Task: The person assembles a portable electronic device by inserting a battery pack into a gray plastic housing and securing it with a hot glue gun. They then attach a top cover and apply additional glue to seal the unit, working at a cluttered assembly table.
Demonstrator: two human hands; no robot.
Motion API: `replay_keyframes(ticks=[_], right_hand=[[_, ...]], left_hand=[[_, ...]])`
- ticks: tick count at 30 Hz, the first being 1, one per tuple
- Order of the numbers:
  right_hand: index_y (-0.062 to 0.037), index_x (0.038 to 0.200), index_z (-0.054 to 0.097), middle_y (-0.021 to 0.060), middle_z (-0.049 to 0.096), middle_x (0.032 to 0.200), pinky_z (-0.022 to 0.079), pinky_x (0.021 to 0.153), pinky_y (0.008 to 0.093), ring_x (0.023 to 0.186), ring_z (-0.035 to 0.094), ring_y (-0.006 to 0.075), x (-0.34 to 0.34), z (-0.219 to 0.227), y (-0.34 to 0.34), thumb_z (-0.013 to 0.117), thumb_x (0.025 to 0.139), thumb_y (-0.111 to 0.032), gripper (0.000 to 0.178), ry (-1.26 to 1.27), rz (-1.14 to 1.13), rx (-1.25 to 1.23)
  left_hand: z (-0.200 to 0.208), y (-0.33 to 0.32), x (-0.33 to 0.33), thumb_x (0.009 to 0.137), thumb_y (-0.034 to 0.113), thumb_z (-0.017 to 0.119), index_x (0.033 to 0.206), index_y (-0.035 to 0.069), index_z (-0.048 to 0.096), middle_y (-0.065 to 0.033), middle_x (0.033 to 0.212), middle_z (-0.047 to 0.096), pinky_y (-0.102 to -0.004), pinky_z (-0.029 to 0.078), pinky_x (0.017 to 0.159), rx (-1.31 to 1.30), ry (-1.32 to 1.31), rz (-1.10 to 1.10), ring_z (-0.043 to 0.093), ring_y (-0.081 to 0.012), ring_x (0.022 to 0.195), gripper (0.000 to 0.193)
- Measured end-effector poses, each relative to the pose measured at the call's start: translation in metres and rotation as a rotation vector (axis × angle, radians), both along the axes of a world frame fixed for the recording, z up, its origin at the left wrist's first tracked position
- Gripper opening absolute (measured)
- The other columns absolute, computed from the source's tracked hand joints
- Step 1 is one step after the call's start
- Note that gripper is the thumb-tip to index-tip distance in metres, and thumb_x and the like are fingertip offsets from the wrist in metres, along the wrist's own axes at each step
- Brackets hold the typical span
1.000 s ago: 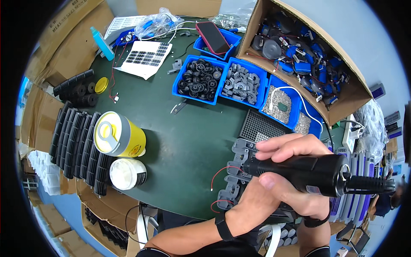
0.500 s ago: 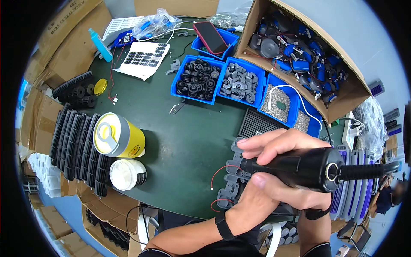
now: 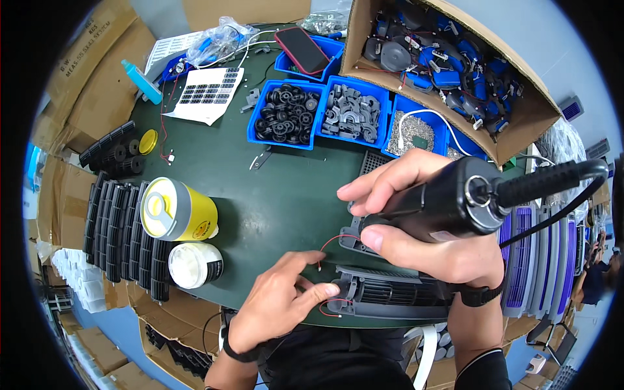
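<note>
My right hand (image 3: 442,260) is wrapped round a black corded electric screwdriver (image 3: 465,198), its tip end pointing left and hidden by my fingers. Beneath it lies a grey plastic housing (image 3: 351,234) with a red wire, mostly covered by the hand. Nearer to me a second grey housing (image 3: 406,307) rests along the table's front edge, with a ribbed black fan roller (image 3: 396,290) inside it. At that housing's left end is my left hand (image 3: 276,302), fingers apart, its thumb tip at the black end piece. A thin red wire (image 3: 335,313) loops out just below the thumb.
Blue bins hold black wheels (image 3: 286,117), grey brackets (image 3: 354,114) and small screws (image 3: 416,130). Behind them stands a carton of motors (image 3: 448,71). To the left are a yellow jug (image 3: 195,211), a white jar (image 3: 194,265) and stacked black rollers (image 3: 123,227). Purple-grey panels (image 3: 539,260) stand right.
My left hand has left the screwdriver's tip area and moved down left to the near housing's end. The right hand has raised the screwdriver slightly. The whole view has shifted a little.
</note>
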State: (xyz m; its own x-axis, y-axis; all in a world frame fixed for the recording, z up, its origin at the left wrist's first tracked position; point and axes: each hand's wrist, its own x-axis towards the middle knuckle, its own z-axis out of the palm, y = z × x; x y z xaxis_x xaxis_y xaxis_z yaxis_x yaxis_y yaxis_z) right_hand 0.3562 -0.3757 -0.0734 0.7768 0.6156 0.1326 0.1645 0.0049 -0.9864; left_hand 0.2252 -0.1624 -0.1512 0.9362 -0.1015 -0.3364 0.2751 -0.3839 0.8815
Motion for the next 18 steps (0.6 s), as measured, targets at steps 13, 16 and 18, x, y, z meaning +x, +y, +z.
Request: replay_keyframes(ticks=[13, 16, 18], right_hand=[[0.0014, 0.099, 0.069, 0.0296, 0.074, 0.117, 0.063, 0.094, 0.0443, 0.104, 0.077, 0.0316, 0.011, 0.032, -0.022, 0.082, 0.075, 0.009, 0.028, -0.152, 0.092, 0.157], [0.0008, 0.102, 0.067, 0.0276, 0.074, 0.116, 0.062, 0.094, 0.0449, 0.103, 0.076, 0.0306, 0.013, 0.033, -0.029, 0.082, 0.076, 0.004, 0.030, -0.131, -0.202, 0.120], [0.0007, 0.104, 0.066, 0.0259, 0.074, 0.116, 0.062, 0.093, 0.0442, 0.103, 0.076, 0.0300, 0.019, 0.021, -0.030, 0.081, 0.078, 0.004, 0.030, -0.113, -0.395, 0.069]], left_hand=[[-0.031, -0.028, 0.004, 0.092, 0.024, 0.086, 0.135, -0.003, 0.065, -0.0110, 0.116, 0.071, -0.0249, 0.053, 0.059, -0.286, 0.106, -0.009, 0.067, -0.0089, 0.069, 0.054], [-0.035, -0.035, 0.001, 0.093, 0.021, 0.085, 0.137, -0.002, 0.063, -0.0099, 0.114, 0.072, -0.0239, 0.055, 0.060, -0.350, 0.146, 0.051, 0.069, -0.0080, 0.072, 0.055], [-0.039, -0.042, -0.001, 0.093, 0.016, 0.084, 0.139, -0.002, 0.061, -0.0084, 0.109, 0.073, -0.0239, 0.056, 0.061, -0.402, 0.167, 0.085, 0.068, -0.0074, 0.074, 0.054]])
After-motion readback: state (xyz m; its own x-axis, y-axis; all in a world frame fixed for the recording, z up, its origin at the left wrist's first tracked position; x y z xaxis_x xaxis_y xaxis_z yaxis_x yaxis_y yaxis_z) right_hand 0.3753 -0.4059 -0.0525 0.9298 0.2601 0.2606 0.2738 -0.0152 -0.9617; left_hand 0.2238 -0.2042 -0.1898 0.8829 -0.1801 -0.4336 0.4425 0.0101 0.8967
